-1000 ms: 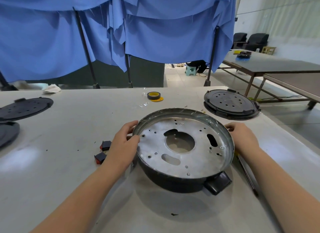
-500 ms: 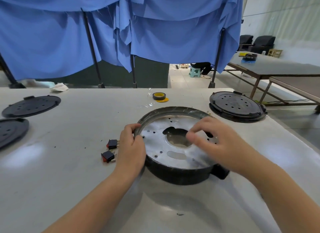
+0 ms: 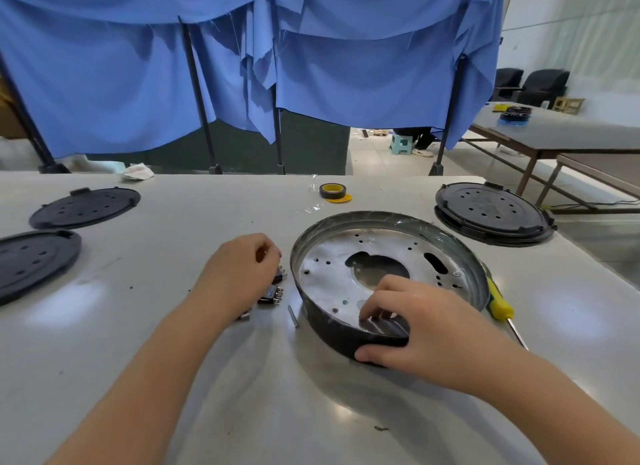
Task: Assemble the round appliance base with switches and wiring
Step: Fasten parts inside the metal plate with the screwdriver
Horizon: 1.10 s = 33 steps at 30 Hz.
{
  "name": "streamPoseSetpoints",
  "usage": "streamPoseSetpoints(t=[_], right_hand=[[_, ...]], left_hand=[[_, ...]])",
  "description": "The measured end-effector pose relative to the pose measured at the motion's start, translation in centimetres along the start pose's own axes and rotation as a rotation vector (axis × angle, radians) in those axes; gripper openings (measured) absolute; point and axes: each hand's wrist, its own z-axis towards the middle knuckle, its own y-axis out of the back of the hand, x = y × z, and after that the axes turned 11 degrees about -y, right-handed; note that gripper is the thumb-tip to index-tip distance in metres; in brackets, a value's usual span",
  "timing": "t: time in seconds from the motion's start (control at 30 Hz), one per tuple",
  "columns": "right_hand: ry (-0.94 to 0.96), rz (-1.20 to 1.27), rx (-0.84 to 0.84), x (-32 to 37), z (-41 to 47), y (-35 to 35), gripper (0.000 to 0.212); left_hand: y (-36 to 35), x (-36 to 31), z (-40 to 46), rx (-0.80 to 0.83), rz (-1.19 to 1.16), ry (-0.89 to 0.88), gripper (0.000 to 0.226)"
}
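Pale table [image 3: 104,326]: right hand [image 3: 429,336] grips base [image 3: 388,274]; left hand [image 3: 239,274] over switches [image 3: 273,291].

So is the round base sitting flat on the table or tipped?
Tipped. The right hand grips the base at its near rim, and the left side looks raised off the table.

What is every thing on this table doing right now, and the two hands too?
Round metal appliance base: open side up, near edge gripped.
Right hand: grips the base's near rim.
Left hand: curled over the small black switches; grip unclear.
Yellow-handled screwdriver: lying flat.
Yellow tape roll: lying flat.
Black round covers: lying flat.
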Motion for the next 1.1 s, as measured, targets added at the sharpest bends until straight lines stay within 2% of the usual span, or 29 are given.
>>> streamPoseSetpoints(t=[0.07,0.13,0.3,0.47,0.63,0.83,0.93,1.0,1.1], right_hand=[[-0.007,0.006,0.006,0.0,0.0,0.0,0.043],[-0.007,0.002,0.012,0.0,0.0,0.0,0.043],[0.007,-0.026,0.02,0.0,-0.1,0.1,0.044],[0.012,-0.04,0.02,0.1,-0.2,0.1,0.044],[0.016,-0.124,0.002,0.3,-0.2,0.0,0.049],[0.048,-0.142,-0.077,0.5,-0.5,0.0,0.042],[0.099,-0.194,-0.17,0.6,-0.5,0.1,0.043],[0.135,-0.195,-0.321,0.5,-0.5,0.3,0.042],[0.137,-0.099,-0.513,0.1,-0.4,0.9,0.035]], left_hand=[[1.1,0.4,0.0,0.208,0.185,-0.021,0.013],[1.7,0.3,-0.3,0.346,0.241,-0.006,0.01],[1.7,0.2,-0.6,0.505,0.482,0.041,0.017],[1.1,0.9,-0.6,0.538,0.601,0.057,0.018],[0.9,0.9,-0.6,0.549,0.596,0.066,0.016],[0.7,0.5,-0.8,0.532,0.57,0.024,0.012],[0.7,0.2,-0.7,0.477,0.488,-0.033,0.011],[0.7,0.2,-0.5,0.445,0.372,-0.068,0.005],[0.7,-0.1,-0.5,0.383,0.165,-0.09,0.016]])
